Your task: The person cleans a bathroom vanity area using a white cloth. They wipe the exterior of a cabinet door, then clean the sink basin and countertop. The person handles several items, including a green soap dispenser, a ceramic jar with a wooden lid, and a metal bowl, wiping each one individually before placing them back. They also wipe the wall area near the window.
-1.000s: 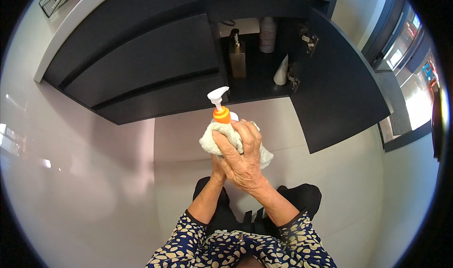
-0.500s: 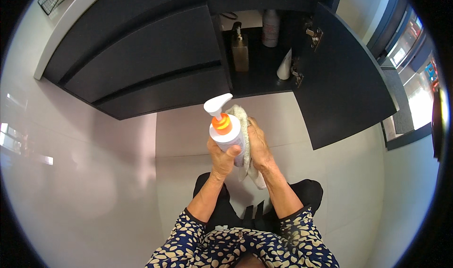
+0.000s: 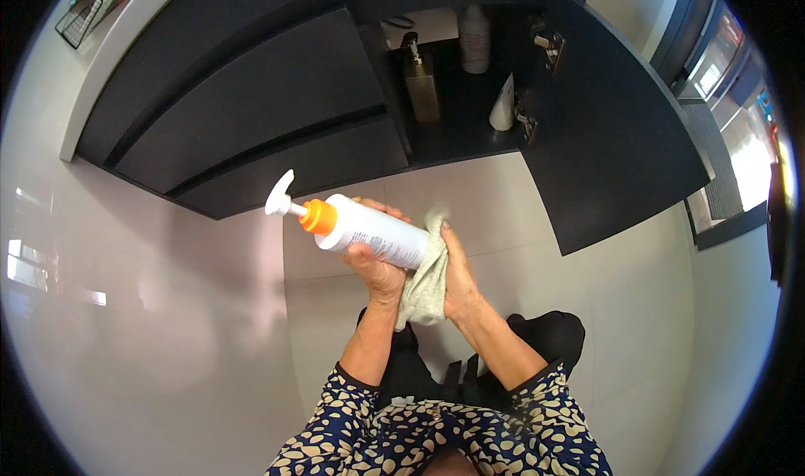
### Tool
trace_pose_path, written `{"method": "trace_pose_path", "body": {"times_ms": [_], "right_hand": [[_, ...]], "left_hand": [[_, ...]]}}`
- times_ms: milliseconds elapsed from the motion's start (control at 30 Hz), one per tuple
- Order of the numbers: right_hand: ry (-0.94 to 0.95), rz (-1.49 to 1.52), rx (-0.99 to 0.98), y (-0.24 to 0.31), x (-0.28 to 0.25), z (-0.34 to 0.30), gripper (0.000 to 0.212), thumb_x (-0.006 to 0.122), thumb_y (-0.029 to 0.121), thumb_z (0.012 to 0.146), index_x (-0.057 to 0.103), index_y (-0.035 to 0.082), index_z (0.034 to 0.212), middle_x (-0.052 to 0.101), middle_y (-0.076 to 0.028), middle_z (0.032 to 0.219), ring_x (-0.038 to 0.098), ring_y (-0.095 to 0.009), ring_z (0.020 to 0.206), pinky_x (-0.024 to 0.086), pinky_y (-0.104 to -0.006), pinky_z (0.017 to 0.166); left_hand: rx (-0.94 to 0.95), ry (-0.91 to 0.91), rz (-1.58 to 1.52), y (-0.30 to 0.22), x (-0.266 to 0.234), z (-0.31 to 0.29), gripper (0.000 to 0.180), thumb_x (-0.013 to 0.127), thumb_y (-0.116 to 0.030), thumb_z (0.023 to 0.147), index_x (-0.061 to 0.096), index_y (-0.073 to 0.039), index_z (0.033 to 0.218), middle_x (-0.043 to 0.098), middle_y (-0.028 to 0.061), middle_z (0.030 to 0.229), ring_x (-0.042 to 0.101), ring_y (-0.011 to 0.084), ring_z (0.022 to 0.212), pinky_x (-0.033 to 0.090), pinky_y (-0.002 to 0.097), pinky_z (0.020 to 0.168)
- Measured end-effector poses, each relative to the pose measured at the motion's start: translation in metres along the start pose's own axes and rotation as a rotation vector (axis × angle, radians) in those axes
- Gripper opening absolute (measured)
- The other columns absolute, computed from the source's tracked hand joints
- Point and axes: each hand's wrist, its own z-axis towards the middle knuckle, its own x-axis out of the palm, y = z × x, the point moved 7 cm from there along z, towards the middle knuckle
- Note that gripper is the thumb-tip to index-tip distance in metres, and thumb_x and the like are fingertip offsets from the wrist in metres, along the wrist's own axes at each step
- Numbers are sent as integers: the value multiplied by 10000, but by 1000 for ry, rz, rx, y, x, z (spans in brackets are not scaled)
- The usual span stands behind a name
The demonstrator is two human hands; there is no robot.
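Note:
A white pump bottle [image 3: 381, 235] with an orange collar and white pump head lies tilted in front of me, its pump pointing left. My left hand [image 3: 377, 275] is wrapped round its body from beneath, thumb on the near side and fingertips showing on the far side. Against the bottle's base is a pale cream cloth [image 3: 426, 287], gripped by my right hand [image 3: 459, 279]. Part of the cloth hangs down between my wrists. The fingers of my right hand are partly hidden behind it.
Ahead stands a dark cabinet [image 3: 251, 99] with its right door [image 3: 620, 141] swung open. Inside are an amber pump bottle [image 3: 422, 90], a pale bottle [image 3: 475, 44] and a white tube [image 3: 503, 107]. A wire basket [image 3: 81, 17] sits on the counter at far left.
The bottle has tipped from nearly upright to lying sideways, pump swung left. The cloth has moved from its side to its base, with my right hand.

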Motion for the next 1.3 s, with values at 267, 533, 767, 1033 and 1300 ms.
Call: {"method": "trace_pose_path", "body": {"times_ms": [267, 533, 767, 1033, 1300], "right_hand": [[-100, -437, -22, 7, -8, -19, 649, 370, 511, 947, 441, -68, 1233, 547, -199, 1138, 544, -251, 1044, 443, -333, 896], [66, -1170, -442, 69, 28, -56, 540, 472, 416, 930, 478, -42, 1218, 523, -185, 1062, 536, -266, 1009, 420, -364, 903], [155, -1507, -1055, 69, 72, -66, 602, 439, 435, 932, 385, 12, 1358, 294, -197, 1361, 275, -342, 1244, 265, -447, 1047], [156, -1277, -942, 72, 56, -47, 606, 332, 508, 951, 461, 3, 1260, 385, -214, 1254, 382, -364, 1137, 312, -448, 988], [-35, -1383, -761, 49, 14, -28, 624, 286, 514, 959, 463, -24, 1221, 454, -248, 1135, 480, -383, 1043, 367, -423, 943]], "left_hand": [[132, -45, 124, -3, -3, -1, 762, 633, -655, 726, 428, -31, 1114, 529, 70, 922, 586, 182, 771, 545, 324, 653], [79, 12, 303, -1, -21, 9, 625, 683, -511, 767, 513, 5, 1076, 598, 93, 931, 614, 193, 790, 500, 332, 705], [-89, 80, 232, 38, -26, -42, 724, 576, -578, 827, 448, 20, 1215, 539, 121, 1126, 543, 203, 1013, 430, 338, 875], [-21, 175, 354, 19, -5, -40, 858, 476, -678, 824, 388, 50, 1269, 480, 110, 1202, 463, 189, 1102, 371, 336, 950], [-85, -25, 202, 38, -35, -32, 717, 384, -668, 863, 427, -73, 1260, 530, 20, 1159, 541, 151, 1039, 458, 339, 890]]}}
